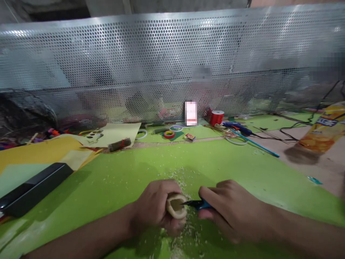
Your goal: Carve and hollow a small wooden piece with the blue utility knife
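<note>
My left hand (157,205) is wrapped around a pale, hollow, cup-like piece (176,214), its open mouth turned toward me. What it is made of, I cannot tell. Closed around a blue-handled knife (201,205) is my right hand (229,207). The dark, narrow point of the knife reaches to the right side of the piece's opening; whether it touches the rim is unclear. Pale shavings (188,228) lie scattered on the green table covering (118,183) under and between both hands.
On the left are a long black case (37,187) and yellow paper sheets (58,144). Farther back sit tape rolls (169,134), a lit phone (191,113), a red spool (217,117) and a blue glue gun (237,127). An orange-yellow bag (323,131) stands right; a perforated metal screen (161,64) rises behind.
</note>
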The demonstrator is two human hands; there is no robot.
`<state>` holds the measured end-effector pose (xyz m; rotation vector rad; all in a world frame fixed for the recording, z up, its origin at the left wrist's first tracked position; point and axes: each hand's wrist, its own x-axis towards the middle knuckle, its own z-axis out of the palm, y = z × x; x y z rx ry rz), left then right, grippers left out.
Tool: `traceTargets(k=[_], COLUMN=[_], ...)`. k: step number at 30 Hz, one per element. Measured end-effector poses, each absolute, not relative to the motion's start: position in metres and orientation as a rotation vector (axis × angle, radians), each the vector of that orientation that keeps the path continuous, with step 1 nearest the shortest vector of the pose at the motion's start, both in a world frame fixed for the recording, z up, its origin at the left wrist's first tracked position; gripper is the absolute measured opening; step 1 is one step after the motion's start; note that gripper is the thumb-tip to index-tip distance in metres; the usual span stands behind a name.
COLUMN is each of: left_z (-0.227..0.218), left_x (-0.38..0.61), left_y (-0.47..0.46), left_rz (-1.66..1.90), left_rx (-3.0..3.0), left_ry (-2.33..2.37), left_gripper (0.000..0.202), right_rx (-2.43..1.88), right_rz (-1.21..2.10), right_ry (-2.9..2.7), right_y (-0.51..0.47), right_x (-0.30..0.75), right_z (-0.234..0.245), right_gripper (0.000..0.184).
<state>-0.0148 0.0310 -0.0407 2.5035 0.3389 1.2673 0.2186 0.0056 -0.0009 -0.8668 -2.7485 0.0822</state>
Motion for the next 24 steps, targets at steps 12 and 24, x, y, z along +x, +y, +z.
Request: traceTargets(k=[12,24], left_z=[-0.03,-0.031], left_x=[-0.012,-0.012], left_y=[0.028,0.028], left_rz=[1.352,1.304], left_rx=[2.688,2.781], left_ry=[0.49,0.461], left_gripper=[0.037,0.026], right_rx=[-0.89,-1.086], right_rz=[0.197,0.345], right_ry=[-2.797,-2.865], right_y=[0.009,0.016], right_x=[0.234,0.227], right_z=[0.011,0.006], right_gripper=[0.028,0.023])
